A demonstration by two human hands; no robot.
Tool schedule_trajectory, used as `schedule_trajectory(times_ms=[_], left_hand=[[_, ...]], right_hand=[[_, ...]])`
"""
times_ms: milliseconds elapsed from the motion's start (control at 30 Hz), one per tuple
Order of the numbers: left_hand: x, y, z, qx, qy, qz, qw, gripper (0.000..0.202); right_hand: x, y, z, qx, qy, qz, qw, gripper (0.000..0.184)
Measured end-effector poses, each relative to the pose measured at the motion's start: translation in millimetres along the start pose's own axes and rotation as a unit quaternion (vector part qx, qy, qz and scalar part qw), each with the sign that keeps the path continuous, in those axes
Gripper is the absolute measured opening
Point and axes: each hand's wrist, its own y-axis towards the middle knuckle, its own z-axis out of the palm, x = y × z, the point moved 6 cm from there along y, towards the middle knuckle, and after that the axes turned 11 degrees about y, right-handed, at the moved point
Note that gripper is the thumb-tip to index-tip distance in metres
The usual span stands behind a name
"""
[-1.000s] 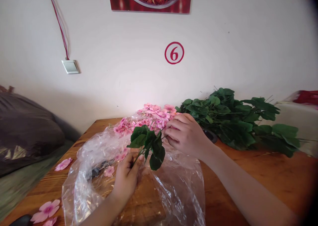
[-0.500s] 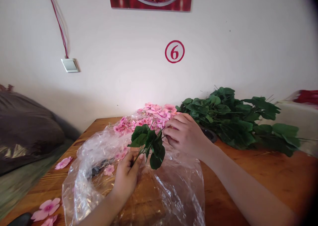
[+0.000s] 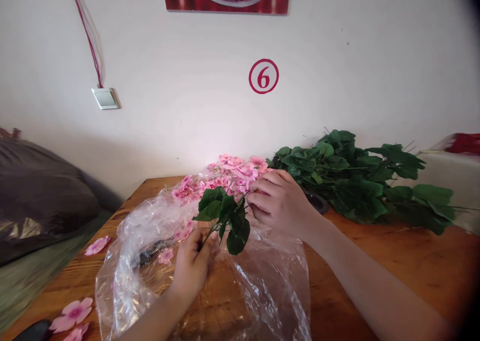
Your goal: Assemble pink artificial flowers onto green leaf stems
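My left hand is closed round the lower stems of a small spray of artificial green leaves, pinched between thumb and fingers. At its upper right, my right hand has its fingers curled together by the thin stem tips. What its fingertips grip is hidden behind the fingers. Just behind both hands lies a heap of artificial pink flowers. A crumpled clear plastic bag spreads under the hands, with a few pink blossoms seen at its left side.
A large pile of green leaf stems lies at the right back, partly over a dark round object. Loose pink blossoms rest on the wooden table at left. A dark bulging bag stands beyond the left edge; the wall is behind.
Both hands and the leaf spray stay almost where they were. Only a slight shift of the whole view shows.
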Motion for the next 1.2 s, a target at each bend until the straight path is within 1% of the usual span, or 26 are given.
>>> schedule_trajectory(times_ms=[133,300,400,500,600,767,900,1200], left_hand=[[1.7,0.1,-0.4,0.004,0.002,-0.003,1.0,0.028],[11.5,-1.2,3.8,0.014,-0.038,-0.039,0.998,0.029],[14.3,-1.0,5.0,0.015,-0.049,-0.034,0.998,0.027],[15.5,-0.4,3.1,0.006,-0.037,-0.023,0.999,0.026],[16.2,-0.3,2.5,0.008,-0.027,-0.014,1.0,0.025],[17.5,-0.3,3.5,0.009,-0.032,-0.027,0.999,0.026],[14.8,0.0,3.7,0.01,-0.039,-0.027,0.999,0.027],[0.1,0.4,1.1,0.007,-0.037,-0.014,0.999,0.026]], right_hand=[[0.3,0.2,-2.3,-0.021,0.001,0.001,1.0,0.009],[2.2,0.5,-4.0,-0.043,0.002,-0.006,0.999,0.01],[3.2,0.5,-4.7,-0.046,0.001,-0.006,0.999,0.01],[4.4,0.2,-5.3,-0.054,0.0,-0.006,0.999,0.01],[5.4,0.1,-5.8,-0.068,0.0,-0.002,0.998,0.01],[5.8,0.9,-6.0,-0.071,0.011,0.01,0.997,0.01],[4.5,1.0,-6.5,-0.07,0.01,0.011,0.997,0.008],[1.9,-0.1,-3.4,-0.043,0.02,0.042,0.998,0.017]])
